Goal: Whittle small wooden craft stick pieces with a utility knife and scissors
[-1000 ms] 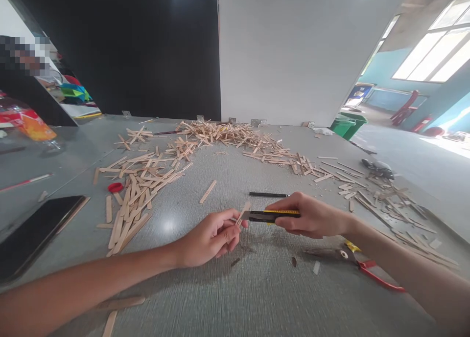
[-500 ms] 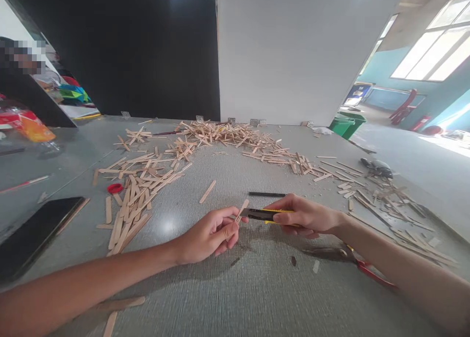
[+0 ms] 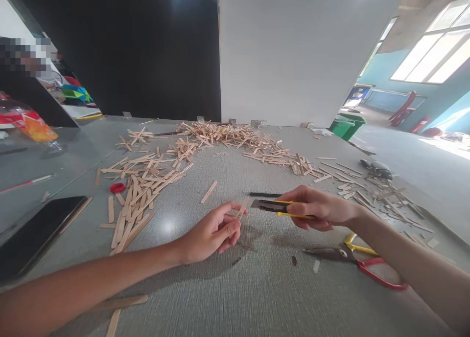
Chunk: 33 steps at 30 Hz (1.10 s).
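My left hand (image 3: 216, 232) pinches a short wooden craft stick (image 3: 243, 209), holding it tilted above the grey table (image 3: 220, 298). Dark marks show on the stick near my fingers. Closed around a yellow and black utility knife (image 3: 271, 206), my right hand (image 3: 317, 209) keeps the blade pointing left, a small gap from the stick. Just behind the knife lies a thin black strip (image 3: 264, 194). Below my right wrist, scissors (image 3: 343, 253) with red and yellow handles rest on the table, their handles spread apart.
A heap of craft sticks (image 3: 227, 134) curves along the back, with more sticks (image 3: 132, 205) at left. A phone (image 3: 40, 232), a red ring-shaped cap (image 3: 117, 188) and a bottle (image 3: 31, 124) lie leftward. Offcuts (image 3: 396, 200) and a dark object (image 3: 377, 168) are at right.
My right hand has drawn the utility knife back to the right and slightly up, off the craft stick. More of the scissors now shows. My left hand stays nearly in place.
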Motion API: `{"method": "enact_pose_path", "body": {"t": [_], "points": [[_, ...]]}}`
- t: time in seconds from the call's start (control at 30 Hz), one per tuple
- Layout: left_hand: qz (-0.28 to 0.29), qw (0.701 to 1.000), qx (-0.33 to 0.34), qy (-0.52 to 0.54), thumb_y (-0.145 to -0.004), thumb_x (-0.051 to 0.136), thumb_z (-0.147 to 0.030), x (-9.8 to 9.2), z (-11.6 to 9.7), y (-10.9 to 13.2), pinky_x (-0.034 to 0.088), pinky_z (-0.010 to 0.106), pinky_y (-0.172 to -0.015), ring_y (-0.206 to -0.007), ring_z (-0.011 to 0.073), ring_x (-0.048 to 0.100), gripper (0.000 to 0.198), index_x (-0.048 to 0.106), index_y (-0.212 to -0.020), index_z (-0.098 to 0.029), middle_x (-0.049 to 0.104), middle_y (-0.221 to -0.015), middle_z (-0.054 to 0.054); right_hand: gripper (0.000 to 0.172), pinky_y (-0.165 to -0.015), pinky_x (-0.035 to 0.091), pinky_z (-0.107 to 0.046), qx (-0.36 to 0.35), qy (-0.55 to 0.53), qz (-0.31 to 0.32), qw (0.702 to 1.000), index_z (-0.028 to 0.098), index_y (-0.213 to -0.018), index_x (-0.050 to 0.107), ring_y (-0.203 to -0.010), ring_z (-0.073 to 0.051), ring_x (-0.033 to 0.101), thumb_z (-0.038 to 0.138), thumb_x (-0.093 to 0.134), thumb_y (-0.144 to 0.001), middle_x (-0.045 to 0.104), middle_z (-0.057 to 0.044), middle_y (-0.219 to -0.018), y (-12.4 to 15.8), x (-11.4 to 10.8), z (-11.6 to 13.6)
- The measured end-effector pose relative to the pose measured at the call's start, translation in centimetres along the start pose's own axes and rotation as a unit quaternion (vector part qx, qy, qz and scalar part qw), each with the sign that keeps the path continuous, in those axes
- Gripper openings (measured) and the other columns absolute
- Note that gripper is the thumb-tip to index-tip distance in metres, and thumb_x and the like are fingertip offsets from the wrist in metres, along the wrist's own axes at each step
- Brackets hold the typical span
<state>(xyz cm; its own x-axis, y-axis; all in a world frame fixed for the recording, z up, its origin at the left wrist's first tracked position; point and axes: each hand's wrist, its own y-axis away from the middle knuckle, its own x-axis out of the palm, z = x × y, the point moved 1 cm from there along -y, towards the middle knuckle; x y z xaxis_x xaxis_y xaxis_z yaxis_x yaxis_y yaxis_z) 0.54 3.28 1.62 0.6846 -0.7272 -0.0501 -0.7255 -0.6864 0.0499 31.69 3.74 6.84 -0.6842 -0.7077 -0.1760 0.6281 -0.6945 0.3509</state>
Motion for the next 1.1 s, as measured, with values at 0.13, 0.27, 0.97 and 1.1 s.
{"method": "enact_pose_path", "body": {"t": [0.13,0.27,0.97,1.1], "points": [[-0.019,1.0,0.018,0.008,-0.113,0.053,-0.054,0.0,0.1,-0.1,0.033,0.022,-0.05,-0.052,0.0089,0.04,0.031,0.045,-0.115,-0.024,0.056,-0.072,-0.009,0.052,-0.037,0.036,-0.018,0.002,0.106,-0.057,0.993,0.018,-0.141,0.07,-0.042,-0.006,0.045,0.055,0.066,-0.104,0.07,0.0,-0.077,0.8,-1.1,0.7],[-0.036,0.999,0.029,0.013,-0.111,0.055,-0.054,0.0,0.0,-0.1,0.031,0.021,-0.046,-0.052,0.0096,0.038,0.032,0.048,-0.117,-0.024,0.053,-0.07,-0.01,0.038,-0.042,0.039,-0.017,0.004,0.204,-0.141,0.969,0.02,-0.134,0.074,-0.052,-0.009,0.05,0.043,0.065,-0.106,0.069,-0.001,-0.082,0.7,-1.0,0.9],[-0.163,0.966,0.066,-0.19,-0.109,0.061,-0.049,0.6,-10.5,5.3,0.042,0.02,-0.044,-0.053,0.0134,0.055,0.033,0.074,-0.133,-0.03,0.067,-0.066,-0.003,0.056,-0.045,0.054,-0.029,-0.251,0.426,-0.383,0.78,0.052,-0.161,0.05,-0.056,-0.018,0.072,0.03,0.058,-0.11,0.083,0.003,-0.094,6.8,9.7,4.7],[-0.155,0.962,0.079,-0.212,-0.111,0.058,-0.047,0.7,-10.8,5.4,0.045,0.022,-0.047,-0.052,0.0137,0.054,0.03,0.074,-0.13,-0.031,0.064,-0.063,-0.004,0.059,-0.047,0.056,-0.029,-0.256,0.466,-0.374,0.76,0.051,-0.163,0.046,-0.062,-0.018,0.076,0.029,0.058,-0.109,0.084,0.003,-0.099,6.7,9.6,4.9]]}}
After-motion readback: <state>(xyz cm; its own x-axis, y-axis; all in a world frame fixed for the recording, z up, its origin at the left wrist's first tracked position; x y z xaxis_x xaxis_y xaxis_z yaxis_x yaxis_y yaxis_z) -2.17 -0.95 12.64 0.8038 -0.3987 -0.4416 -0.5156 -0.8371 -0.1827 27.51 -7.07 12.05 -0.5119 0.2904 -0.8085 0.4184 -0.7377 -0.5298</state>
